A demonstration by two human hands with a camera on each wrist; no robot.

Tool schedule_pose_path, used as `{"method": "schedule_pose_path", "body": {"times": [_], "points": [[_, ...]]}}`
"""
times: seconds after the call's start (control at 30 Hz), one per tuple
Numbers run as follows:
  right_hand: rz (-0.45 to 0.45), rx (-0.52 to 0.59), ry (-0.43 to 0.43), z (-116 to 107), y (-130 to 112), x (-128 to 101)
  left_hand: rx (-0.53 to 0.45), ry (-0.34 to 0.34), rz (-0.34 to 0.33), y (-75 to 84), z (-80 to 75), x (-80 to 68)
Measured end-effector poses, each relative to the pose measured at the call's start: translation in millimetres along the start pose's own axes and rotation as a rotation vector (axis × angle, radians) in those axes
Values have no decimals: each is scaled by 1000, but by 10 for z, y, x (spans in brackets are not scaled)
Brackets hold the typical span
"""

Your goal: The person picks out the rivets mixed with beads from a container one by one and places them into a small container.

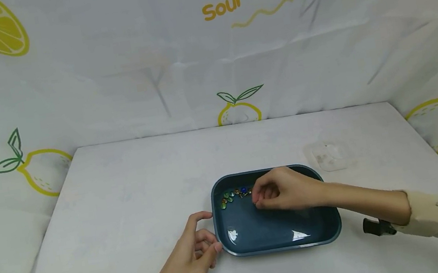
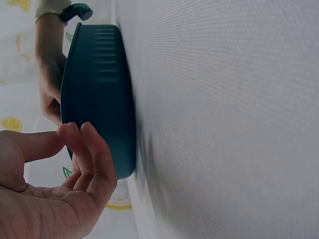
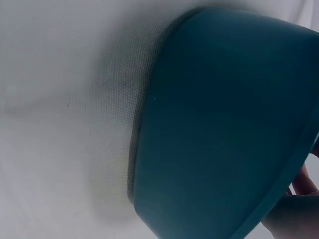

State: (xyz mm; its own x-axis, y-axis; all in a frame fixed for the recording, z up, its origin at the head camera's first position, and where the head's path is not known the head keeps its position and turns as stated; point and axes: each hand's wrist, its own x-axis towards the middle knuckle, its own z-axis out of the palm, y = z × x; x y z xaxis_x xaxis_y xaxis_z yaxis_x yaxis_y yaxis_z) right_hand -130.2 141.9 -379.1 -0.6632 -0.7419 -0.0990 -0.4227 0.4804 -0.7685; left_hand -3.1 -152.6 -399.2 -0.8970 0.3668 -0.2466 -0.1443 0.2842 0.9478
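**Two hands at a blue tray of small pins**

Where the head view looks down on the white bench, we see a dark blue tray with rounded corners lying near the front edge, slightly right of centre. Along its far left inner wall lies a short row of small coloured pins, green, blue and orange, close together on the tray floor.

Our right hand reaches into the tray from the right, its fingers curled and bunched at the right end of that row; whether anything is pinched between the fingertips is too small for us to tell. Our left hand lies on the bench just outside the tray's near left corner, fingers loosely bent and touching the outer wall, holding nothing. The left wrist view confirms this: the fingertips rest against the ribbed outer wall of the tray, with the palm turned open. The right wrist view shows mostly the tray's outer side and the woven bench cover.

A clear plastic piece lies on the bench behind the tray to the right. A cloth backdrop printed with lemons surrounds the bench.
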Motion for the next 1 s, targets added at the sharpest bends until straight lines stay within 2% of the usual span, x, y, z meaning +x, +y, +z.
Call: {"method": "schedule_pose_path", "body": {"times": [0.63, 1.0], "points": [[-36, 24, 118, -220, -141, -220, -3, -3, -15, 8, -4, 5], [-35, 37, 193, -305, -128, -341, 7, -2, -11, 10, 0, 3]]}}
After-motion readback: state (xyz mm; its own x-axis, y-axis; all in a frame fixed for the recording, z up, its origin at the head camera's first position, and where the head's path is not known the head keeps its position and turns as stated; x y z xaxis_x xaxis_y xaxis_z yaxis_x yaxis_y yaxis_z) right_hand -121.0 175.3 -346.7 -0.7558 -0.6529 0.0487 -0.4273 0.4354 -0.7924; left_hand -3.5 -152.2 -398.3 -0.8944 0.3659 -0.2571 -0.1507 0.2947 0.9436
